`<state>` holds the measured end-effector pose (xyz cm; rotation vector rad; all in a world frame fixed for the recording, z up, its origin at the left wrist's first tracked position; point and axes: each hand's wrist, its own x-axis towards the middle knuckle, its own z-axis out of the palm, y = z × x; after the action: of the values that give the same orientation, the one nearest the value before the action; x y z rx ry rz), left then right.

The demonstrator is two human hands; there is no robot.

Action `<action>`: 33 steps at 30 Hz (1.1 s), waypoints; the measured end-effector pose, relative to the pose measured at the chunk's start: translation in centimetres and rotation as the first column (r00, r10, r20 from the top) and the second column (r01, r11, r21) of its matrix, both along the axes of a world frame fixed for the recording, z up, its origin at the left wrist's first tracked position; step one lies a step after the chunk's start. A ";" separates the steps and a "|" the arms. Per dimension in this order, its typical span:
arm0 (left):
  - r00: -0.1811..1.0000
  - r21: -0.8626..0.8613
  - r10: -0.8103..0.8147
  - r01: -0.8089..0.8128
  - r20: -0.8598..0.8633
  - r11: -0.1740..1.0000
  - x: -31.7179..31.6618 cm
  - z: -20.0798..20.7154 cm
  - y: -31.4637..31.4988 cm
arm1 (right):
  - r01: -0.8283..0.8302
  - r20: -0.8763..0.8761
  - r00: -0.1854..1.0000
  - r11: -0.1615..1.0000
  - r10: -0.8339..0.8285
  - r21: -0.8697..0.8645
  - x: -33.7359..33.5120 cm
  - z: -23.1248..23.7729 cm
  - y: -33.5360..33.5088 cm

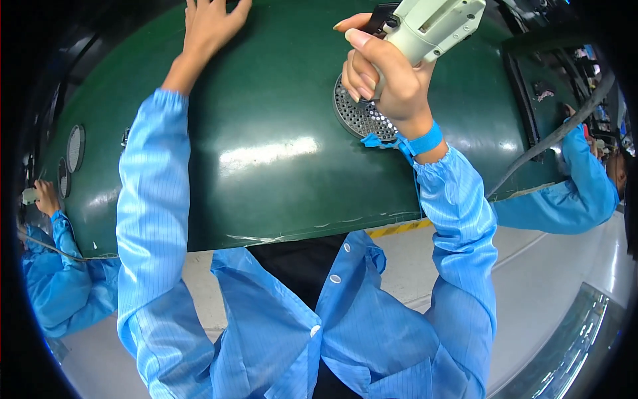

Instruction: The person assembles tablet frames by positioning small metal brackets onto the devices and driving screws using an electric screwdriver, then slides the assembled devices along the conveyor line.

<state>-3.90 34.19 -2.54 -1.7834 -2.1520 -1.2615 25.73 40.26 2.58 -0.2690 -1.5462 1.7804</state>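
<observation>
My right hand (397,76) is closed round the grip of a pale handheld power tool (435,26) with a black part at its far left side. My forefinger reaches along that black part. Below the wrist lies a round grey dish (352,118) full of small holes, with bright specks in some of them. A blue strap (425,141) circles my right wrist. My left hand (211,30) rests at the far edge of the view over the green table (279,106). Its visible fingers are apart, but the fingertips are cut off, so anything they touch is hidden.
Two round plates (76,147) lie at the far left of the table, near a person's hand (46,198) with a pale tool. At right, a blue-sleeved person (565,199) sits beside a thick grey cable (558,136) and a dark rail (525,110).
</observation>
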 end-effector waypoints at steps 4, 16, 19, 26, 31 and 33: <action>0.914 0.121 0.145 -0.107 -0.378 0.987 7.0 0.0 -5.1 | -0.030 0.010 0.999 0.999 0.030 -0.018 -0.9 0.4 -0.1; 0.914 -0.032 -0.051 0.042 -0.402 0.999 9.3 0.7 -12.3 | -0.036 0.060 0.997 0.979 0.049 -0.201 -1.0 0.8 -2.1; 0.915 -0.010 -0.058 0.059 -0.398 0.998 9.3 0.7 -12.4 | -0.035 0.075 0.996 0.993 0.043 -0.112 -0.7 1.0 -2.0; 0.935 -0.037 -0.066 0.057 -0.349 0.998 9.1 0.5 -12.1 | -0.038 0.118 0.992 0.996 0.048 -0.081 -0.8 1.1 -1.9; 0.937 -0.031 -0.057 0.049 -0.345 0.998 9.4 0.5 -12.1 | -0.038 0.090 0.995 0.993 0.049 -0.116 -0.7 1.1 -1.8; 0.936 -0.026 -0.047 0.040 -0.350 0.999 9.4 0.4 -12.2 | -0.023 0.079 0.996 0.991 0.034 -0.131 -0.9 1.0 -1.9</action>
<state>5.50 22.02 -2.15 -1.9008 -1.9395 -0.8499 24.85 38.38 3.54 -0.3885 -1.4986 1.9168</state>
